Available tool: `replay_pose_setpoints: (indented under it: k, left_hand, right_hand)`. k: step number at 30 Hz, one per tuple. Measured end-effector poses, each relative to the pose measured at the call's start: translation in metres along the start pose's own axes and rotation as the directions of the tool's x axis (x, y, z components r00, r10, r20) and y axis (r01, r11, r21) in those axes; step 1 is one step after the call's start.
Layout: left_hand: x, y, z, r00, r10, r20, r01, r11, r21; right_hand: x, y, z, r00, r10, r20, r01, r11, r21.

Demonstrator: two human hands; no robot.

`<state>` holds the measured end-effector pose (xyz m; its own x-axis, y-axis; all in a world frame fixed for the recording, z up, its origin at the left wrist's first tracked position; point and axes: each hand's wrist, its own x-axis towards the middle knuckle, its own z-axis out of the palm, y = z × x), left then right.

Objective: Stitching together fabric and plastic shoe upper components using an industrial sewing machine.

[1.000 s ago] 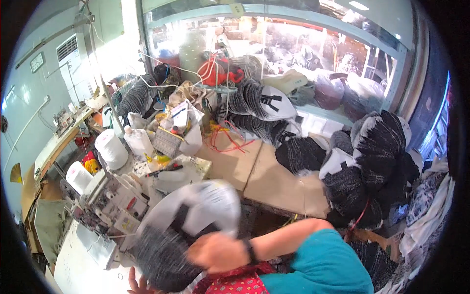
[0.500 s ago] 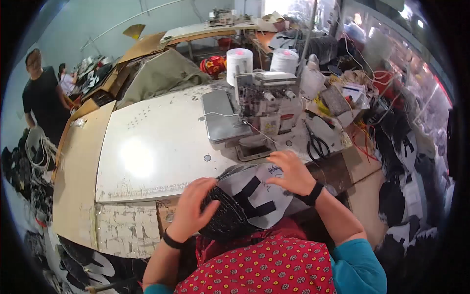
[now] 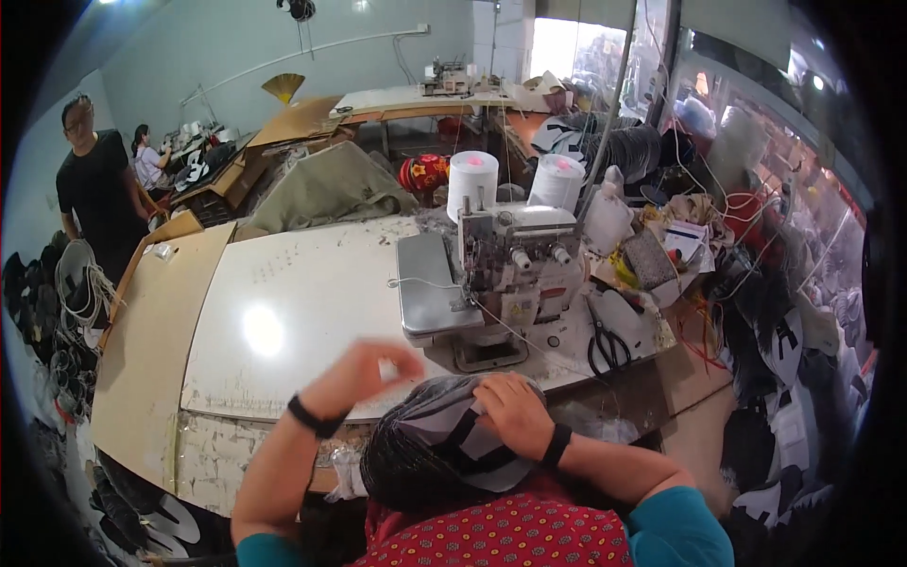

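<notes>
A thick stack of grey and black fabric pieces [image 3: 430, 444] lies on my lap against the red patterned apron [image 3: 472, 529]. Black strips cross the light grey face of the top piece. My right hand [image 3: 515, 416] is bent over the top of this stack, fingers together and pressed onto the fabric; its fingertips are partly hidden. Above the stack's left side, near the table edge, my left hand [image 3: 376, 373] is raised and holds nothing. Its thumb and fingers curve apart, slightly blurred. Beyond the hands stands a sewing machine [image 3: 524, 265] with a metal side plate [image 3: 435, 283].
Black scissors [image 3: 607, 348] lie on the white table [image 3: 302, 321], right of the machine. Two white thread cones [image 3: 472, 180] stand behind it. Cluttered boxes and fabric heaps [image 3: 770, 350] fill the right. A person [image 3: 99, 184] in dark clothing stands at far left.
My right hand has come down leftward onto the stack. The left hand has lifted off its left side. The stack has turned and sits further left; the view has tilted up.
</notes>
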<state>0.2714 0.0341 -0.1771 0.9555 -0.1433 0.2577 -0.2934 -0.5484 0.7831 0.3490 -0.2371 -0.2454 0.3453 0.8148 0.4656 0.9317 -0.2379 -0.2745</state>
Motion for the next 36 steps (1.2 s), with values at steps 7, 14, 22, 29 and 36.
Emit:
replay_pose_setpoints:
  k: [7,14,22,29,36]
  left_hand:
    - [0.102,-0.097,0.0,0.894,0.003,-0.449,0.209,0.881,0.424]
    - [0.087,-0.141,0.005,0.695,-0.6,-0.397,0.357,0.767,-0.533]
    - [0.029,-0.029,-0.003,0.6,-0.024,-0.8,0.191,0.975,0.114]
    - [0.046,0.121,0.069,0.804,0.345,-0.484,-0.219,0.929,0.298]
    - [0.046,0.096,0.067,0.746,0.537,-0.394,-0.282,0.791,0.543]
  right_hand:
    - [0.023,0.015,-0.049,0.95,-0.263,0.168,0.221,0.947,0.233]
    - [0.048,0.055,-0.078,0.846,0.529,0.066,-0.371,0.495,0.786]
    - [0.068,0.032,-0.038,0.923,0.339,0.18,-0.379,0.729,0.571]
    - [0.176,0.004,-0.072,0.803,0.563,-0.195,0.026,0.292,0.956]
    - [0.207,-0.001,-0.088,0.771,0.623,0.132,0.257,-0.494,0.831]
